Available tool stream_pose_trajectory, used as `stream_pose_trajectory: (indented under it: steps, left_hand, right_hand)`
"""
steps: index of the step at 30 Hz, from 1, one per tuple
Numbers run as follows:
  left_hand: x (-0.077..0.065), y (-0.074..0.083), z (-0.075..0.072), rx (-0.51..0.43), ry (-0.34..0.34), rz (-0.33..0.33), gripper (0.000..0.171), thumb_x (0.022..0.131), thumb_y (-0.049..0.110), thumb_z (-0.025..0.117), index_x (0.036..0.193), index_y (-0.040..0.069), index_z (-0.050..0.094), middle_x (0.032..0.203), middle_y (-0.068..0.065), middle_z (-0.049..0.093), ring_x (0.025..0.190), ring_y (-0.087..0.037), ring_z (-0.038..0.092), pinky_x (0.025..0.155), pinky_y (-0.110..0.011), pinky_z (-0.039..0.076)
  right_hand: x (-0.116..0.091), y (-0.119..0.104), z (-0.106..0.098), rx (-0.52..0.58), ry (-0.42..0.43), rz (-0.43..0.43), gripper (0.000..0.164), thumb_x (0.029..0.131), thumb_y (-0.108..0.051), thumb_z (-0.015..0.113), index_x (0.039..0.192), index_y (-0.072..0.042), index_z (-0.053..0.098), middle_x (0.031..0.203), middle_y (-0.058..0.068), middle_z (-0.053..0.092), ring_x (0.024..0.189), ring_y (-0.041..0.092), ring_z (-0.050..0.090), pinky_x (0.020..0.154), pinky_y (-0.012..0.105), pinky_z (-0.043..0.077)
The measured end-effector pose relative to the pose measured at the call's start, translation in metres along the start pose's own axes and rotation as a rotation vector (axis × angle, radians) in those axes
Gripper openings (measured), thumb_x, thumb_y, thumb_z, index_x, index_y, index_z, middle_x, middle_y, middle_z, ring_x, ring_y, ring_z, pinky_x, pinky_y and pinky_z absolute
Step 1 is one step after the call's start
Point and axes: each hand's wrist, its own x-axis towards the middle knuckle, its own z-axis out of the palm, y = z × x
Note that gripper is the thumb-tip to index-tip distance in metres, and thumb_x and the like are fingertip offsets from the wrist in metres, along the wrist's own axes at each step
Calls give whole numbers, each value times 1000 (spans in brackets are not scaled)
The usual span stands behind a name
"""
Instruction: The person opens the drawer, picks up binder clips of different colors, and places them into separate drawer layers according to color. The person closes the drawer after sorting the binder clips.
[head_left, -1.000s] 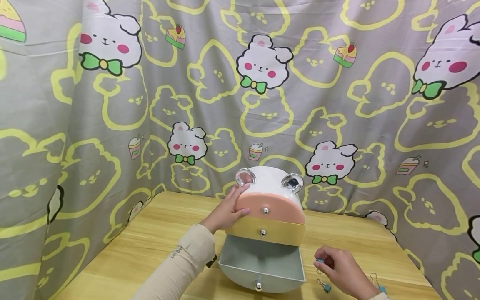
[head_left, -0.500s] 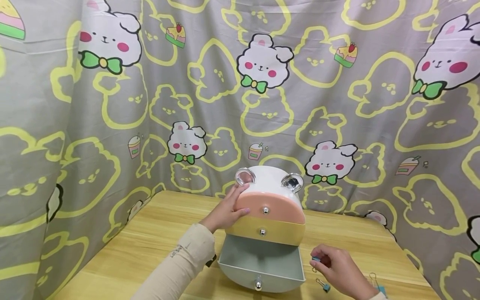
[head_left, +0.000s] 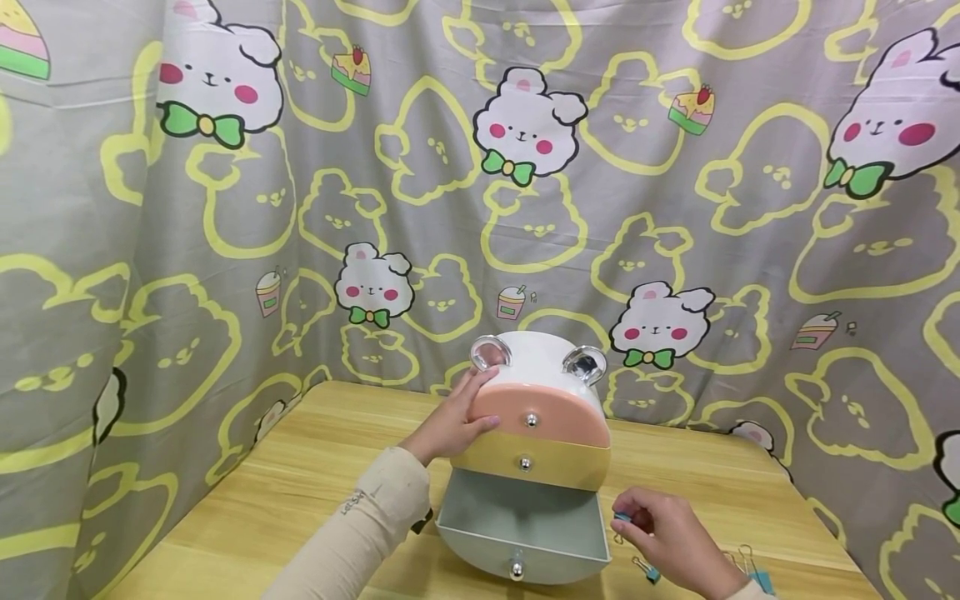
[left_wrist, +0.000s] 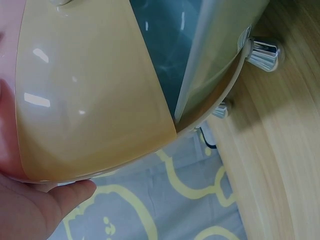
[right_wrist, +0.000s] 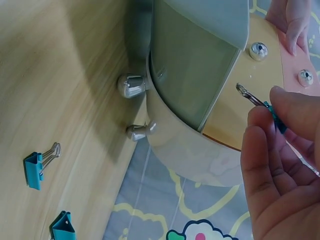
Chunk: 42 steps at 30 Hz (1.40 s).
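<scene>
A small round-topped drawer cabinet (head_left: 536, 360) with silver ears stands on the table. Its coral top drawer (head_left: 555, 417) and yellow middle drawer (head_left: 558, 468) are closed, while the grey-green bottom drawer (head_left: 558, 570) is pulled out, with nothing visible inside. My left hand (head_left: 453, 423) rests against the cabinet's upper left side, thumb on the front edge. Between thumb and fingers, my right hand (head_left: 671, 537) pinches a teal binder clip (right_wrist: 272, 116), its wire handles pointing outward. That hand is just right of the open drawer, apart from it.
On the table (head_left: 720, 467), a teal binder clip (head_left: 649, 573) lies below my right hand; more teal clips (head_left: 761, 578) lie farther right, partly hidden. A small black object (head_left: 422, 523) shows beside my left sleeve. A patterned curtain (head_left: 420, 208) hangs behind the table.
My right hand has moved slightly left toward the open drawer, carrying the binder clip. The left hand and cabinet have stayed still.
</scene>
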Motion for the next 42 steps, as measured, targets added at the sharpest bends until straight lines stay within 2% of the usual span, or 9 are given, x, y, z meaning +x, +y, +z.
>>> stream_pose_trajectory:
  steps: [11, 22, 37, 42]
  left_hand:
    - [-1, -2, 0, 7, 1, -2, 72, 91, 20, 69, 151, 25, 29, 157, -14, 19, 116, -37, 50, 97, -58, 38]
    - [0, 1, -2, 9, -6, -11, 72, 91, 20, 69, 152, 25, 29, 158, -16, 16, 120, -41, 48, 99, -60, 36]
    - [-1, 1, -2, -1, -4, 13, 72, 91, 17, 69, 151, 21, 30, 156, -14, 19, 116, -38, 50, 98, -58, 38]
    - [-1, 2, -2, -10, -4, 1, 71, 92, 18, 68, 151, 20, 30, 157, -18, 16, 123, -42, 46, 99, -60, 35]
  right_hand:
    - [4, -4, 6, 28, 9, -15, 8, 87, -8, 71, 91, -12, 65, 80, -13, 62, 65, 0, 56, 56, 23, 51]
    - [5, -5, 10, 43, 18, -46, 8, 87, -9, 72, 90, -11, 65, 79, -14, 62, 65, 0, 56, 55, 23, 51]
    - [6, -6, 11, 55, 3, -39, 6, 88, -11, 72, 90, -12, 66, 78, -15, 61, 65, 0, 56, 55, 23, 50]
    - [7, -6, 13, 72, 9, -46, 7, 87, -11, 72, 89, -11, 66, 78, -14, 62, 64, 0, 56, 54, 23, 51]
